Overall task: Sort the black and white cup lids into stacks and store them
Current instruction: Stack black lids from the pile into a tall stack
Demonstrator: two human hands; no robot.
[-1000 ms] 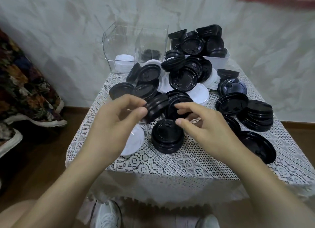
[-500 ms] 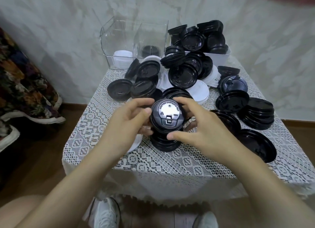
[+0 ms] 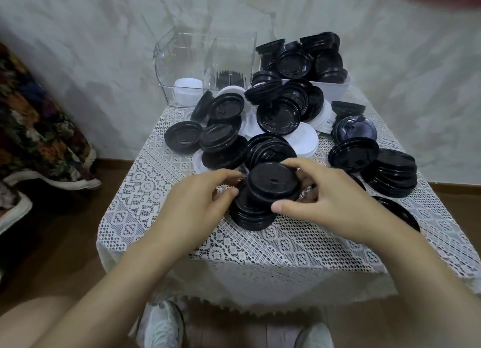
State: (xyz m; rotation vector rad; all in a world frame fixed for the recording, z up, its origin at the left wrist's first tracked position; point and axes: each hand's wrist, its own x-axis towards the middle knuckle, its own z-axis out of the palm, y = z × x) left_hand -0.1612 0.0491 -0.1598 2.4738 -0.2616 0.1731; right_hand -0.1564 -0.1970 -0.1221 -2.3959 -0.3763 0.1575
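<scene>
A small stack of black lids [image 3: 270, 183] sits tilted on a lower black stack [image 3: 251, 215] at the middle of the lace-covered table [image 3: 260, 246]. My right hand [image 3: 322, 204] grips that small stack, thumb at its near edge and fingers over its far rim. My left hand [image 3: 197, 204] touches the stack's left side with thumb and fingertips. Loose black lids [image 3: 278, 118] and white lids [image 3: 303, 142] lie piled behind. Another black stack [image 3: 390, 176] stands at the right.
A clear bin [image 3: 205, 69] at the back holds white lids [image 3: 187, 90] and black lids [image 3: 230, 78]. A white tub [image 3: 335, 87] beside it is heaped with black lids. A single black lid [image 3: 398, 212] lies near the right edge. Patterned fabric and shoes are on the floor at left.
The small black stack, held tilted at the left a second ago, was turned top-up over the lower stack and now rests on it, my right hand gripping it.
</scene>
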